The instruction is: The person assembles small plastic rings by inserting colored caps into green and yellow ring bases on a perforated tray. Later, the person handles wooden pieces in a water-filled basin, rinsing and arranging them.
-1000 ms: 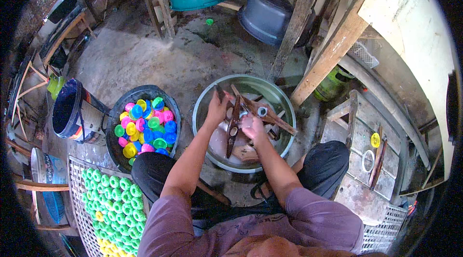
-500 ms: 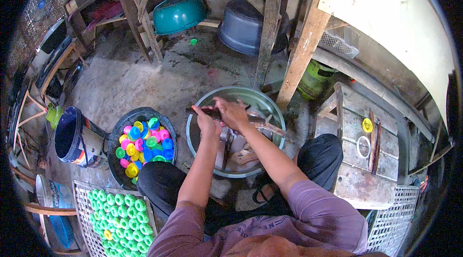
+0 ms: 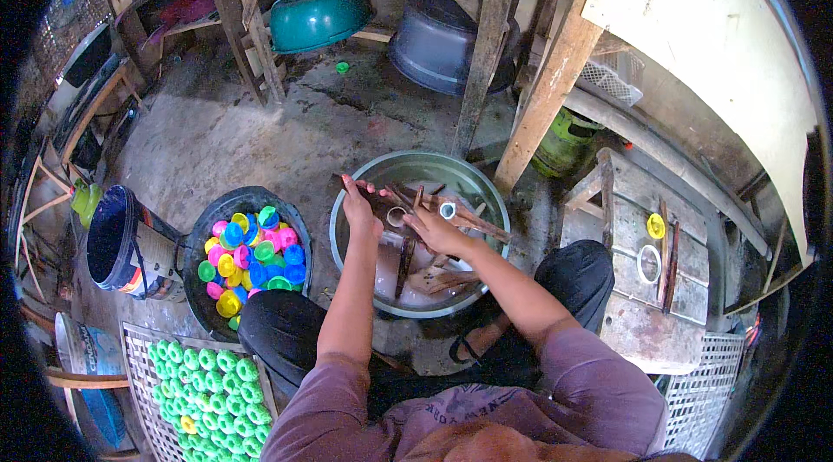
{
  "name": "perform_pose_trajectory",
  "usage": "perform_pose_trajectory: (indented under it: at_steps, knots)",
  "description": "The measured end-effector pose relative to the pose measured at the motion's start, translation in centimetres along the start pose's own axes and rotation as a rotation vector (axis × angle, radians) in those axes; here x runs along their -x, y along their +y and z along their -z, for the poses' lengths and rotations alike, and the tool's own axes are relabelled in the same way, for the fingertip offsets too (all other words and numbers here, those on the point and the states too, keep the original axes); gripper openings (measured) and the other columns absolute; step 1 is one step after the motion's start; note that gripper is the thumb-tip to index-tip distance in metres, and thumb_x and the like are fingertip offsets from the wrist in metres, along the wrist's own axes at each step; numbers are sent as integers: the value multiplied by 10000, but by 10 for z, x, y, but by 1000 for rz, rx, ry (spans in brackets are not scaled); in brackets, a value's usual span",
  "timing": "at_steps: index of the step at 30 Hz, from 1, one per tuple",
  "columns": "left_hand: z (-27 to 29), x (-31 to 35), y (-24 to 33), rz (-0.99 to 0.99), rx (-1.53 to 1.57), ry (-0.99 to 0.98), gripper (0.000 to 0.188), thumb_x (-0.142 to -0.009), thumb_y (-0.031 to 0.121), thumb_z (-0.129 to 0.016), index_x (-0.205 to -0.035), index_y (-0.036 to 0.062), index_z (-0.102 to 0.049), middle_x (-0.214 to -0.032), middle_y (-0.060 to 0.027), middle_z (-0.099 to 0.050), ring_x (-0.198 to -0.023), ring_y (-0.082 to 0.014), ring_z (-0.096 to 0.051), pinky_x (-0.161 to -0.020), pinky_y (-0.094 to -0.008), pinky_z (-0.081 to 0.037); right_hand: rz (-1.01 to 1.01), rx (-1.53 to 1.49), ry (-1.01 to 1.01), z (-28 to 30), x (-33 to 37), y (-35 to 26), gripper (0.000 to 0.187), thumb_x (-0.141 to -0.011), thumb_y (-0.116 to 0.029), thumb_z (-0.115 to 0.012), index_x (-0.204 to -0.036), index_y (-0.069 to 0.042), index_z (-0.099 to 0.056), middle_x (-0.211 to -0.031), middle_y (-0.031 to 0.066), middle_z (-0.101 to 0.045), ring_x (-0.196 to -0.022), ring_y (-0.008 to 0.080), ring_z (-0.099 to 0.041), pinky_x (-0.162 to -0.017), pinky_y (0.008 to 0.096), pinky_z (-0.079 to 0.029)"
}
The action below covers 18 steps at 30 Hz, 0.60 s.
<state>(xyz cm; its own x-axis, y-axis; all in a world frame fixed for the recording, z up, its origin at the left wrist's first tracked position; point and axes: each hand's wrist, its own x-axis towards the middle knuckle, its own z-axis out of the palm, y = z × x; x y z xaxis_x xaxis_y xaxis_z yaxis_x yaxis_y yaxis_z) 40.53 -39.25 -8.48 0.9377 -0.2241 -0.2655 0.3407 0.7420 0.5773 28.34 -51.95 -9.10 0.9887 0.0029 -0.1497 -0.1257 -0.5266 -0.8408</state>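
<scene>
Over a grey-green basin (image 3: pixel 337 258) of cloudy water, my left hand (image 3: pixel 357 206) closes on a dark wooden stick (image 3: pixel 337 179), whose end sticks out past the thumb. My right hand (image 3: pixel 436 229) is closed at the other side, its fingers reaching the stick's right part; the fingers hide most of its length. Inside the basin lie a light wooden piece (image 3: pixel 477 221), a dark strip (image 3: pixel 405 267) and a flat wooden piece (image 3: pixel 438 281). A small pale ring (image 3: pixel 447 210) shows beside my right hand.
Left of the basin, a black tub (image 3: pixel 193 267) holds colourful small plastic cups. Behind it stands a bucket (image 3: pixel 160 261). Green ring-shaped pieces (image 3: pixel 213 397) cover a white lattice rack. At right, a low wooden bench (image 3: pixel 646 327) carries sticks, a white ring (image 3: pixel 649 263) and a yellow cup (image 3: pixel 656 225).
My right hand has moved slightly right and down, and my left hand slightly left. Small pale rings now show in the basin between and beside my hands. The view has shifted a little.
</scene>
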Motion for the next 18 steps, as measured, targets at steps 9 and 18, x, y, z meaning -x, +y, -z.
perform_pose_trajectory:
  at_steps: [9, 18]
  knots:
    - [16, -12, -50, 172, 159, 1, 564, -880, 677, -394, -839, 119, -466, -674, -27, -475, -608, -174, -481, -596, -318, -465, -145, 634, 180, -27, 32, -28, 308, -936, -129, -407, -1188, 39, -356, -831, 303, -613, -786, 399, -649, -617, 507, -506]
    - [46, -34, -49, 340, 319, -158, 629, -951, 586, -295, -1135, 39, -544, -1043, -133, -624, -923, -290, -585, -836, -460, -488, 84, 375, 327, -18, 30, -2, 271, -950, -167, -448, -1190, -43, -438, -780, 177, -610, -694, 310, -643, -517, 426, -505]
